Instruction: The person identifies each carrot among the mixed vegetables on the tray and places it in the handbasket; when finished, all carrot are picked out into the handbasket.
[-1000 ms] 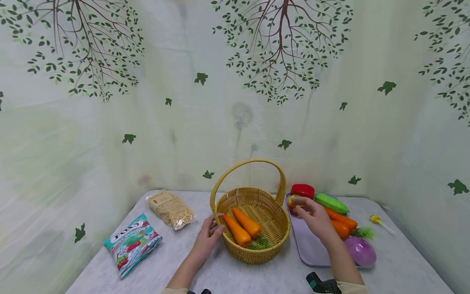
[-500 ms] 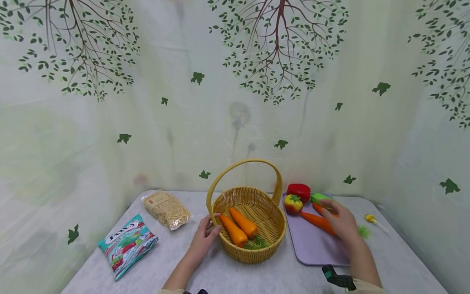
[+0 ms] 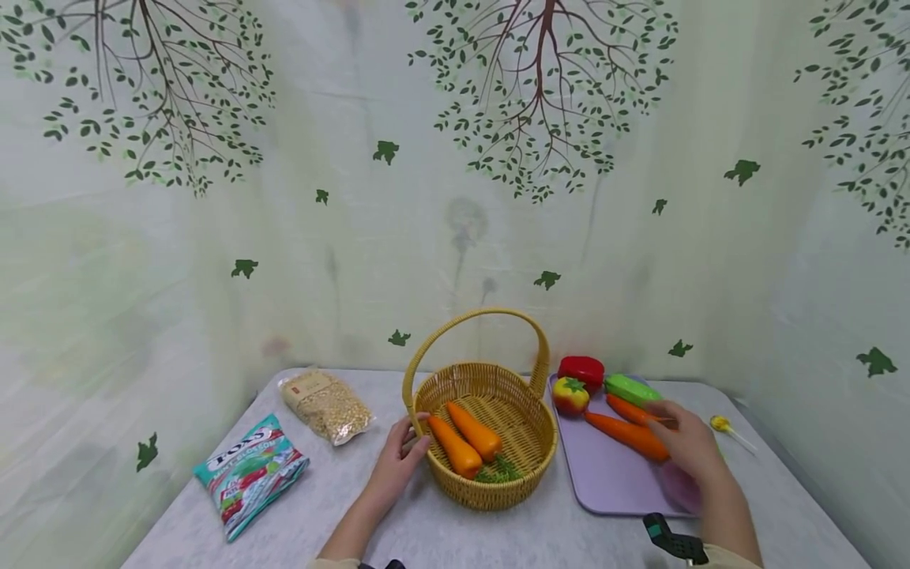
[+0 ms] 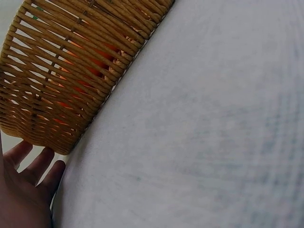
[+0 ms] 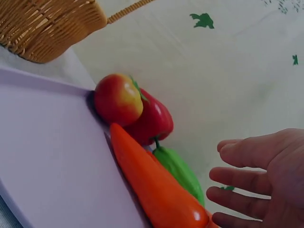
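Observation:
A woven basket (image 3: 490,496) with a tall handle stands mid-table and holds two orange carrots (image 3: 458,446) with green tops. My left hand (image 3: 393,461) touches its left side near the handle's foot; in the left wrist view loosely straight fingers (image 4: 39,167) lie against the basket wall. My right hand (image 3: 688,444) hovers over the right end of a lilac tray (image 3: 604,482), fingers spread and holding nothing. Beneath and beside it lie two more carrots (image 3: 626,435), partly covered, and a green vegetable (image 5: 178,171). A purple rounded vegetable (image 3: 678,486) is half hidden by the right wrist.
At the tray's far end lie a red pepper (image 3: 581,371) and a red-yellow fruit (image 3: 570,395). A yellow lollipop (image 3: 721,423) lies right of the tray. Leftward are a bag of grains (image 3: 327,407) and a teal candy bag (image 3: 250,478). A printed curtain (image 3: 469,237) backs the table.
My right hand has moved right and toward me, from above the red-yellow fruit to the right side of the tray. My left hand stays at the basket.

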The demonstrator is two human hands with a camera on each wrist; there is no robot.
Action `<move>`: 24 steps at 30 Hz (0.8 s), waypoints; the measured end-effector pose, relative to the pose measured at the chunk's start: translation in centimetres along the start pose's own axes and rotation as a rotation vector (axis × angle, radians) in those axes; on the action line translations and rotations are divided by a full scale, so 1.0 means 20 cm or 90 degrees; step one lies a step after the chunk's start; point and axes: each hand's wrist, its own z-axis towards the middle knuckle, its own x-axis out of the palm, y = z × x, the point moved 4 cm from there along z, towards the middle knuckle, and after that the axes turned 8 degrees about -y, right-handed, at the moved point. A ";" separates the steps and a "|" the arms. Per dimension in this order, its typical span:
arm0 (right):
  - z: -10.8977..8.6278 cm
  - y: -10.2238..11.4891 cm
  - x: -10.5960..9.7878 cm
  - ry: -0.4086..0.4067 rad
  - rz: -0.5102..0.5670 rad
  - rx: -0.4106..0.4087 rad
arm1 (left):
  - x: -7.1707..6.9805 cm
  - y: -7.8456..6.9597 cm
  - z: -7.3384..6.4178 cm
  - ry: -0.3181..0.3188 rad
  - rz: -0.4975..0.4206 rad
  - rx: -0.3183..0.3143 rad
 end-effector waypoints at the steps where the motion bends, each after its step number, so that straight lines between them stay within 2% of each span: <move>1: 0.00 -0.01 0.00 -0.001 -0.005 0.001 | 0.00 0.00 0.00 -0.001 -0.001 0.000; 8: 0.01 -0.04 -0.01 0.010 -0.010 0.004 | 0.00 0.00 0.01 0.007 -0.007 0.002; 16: 0.01 -0.07 -0.01 0.009 -0.029 0.013 | 0.00 -0.01 -0.01 -0.007 -0.006 0.009; 24: 0.02 -0.11 0.01 0.045 0.011 0.044 | 0.00 -0.01 0.00 -0.004 -0.006 0.008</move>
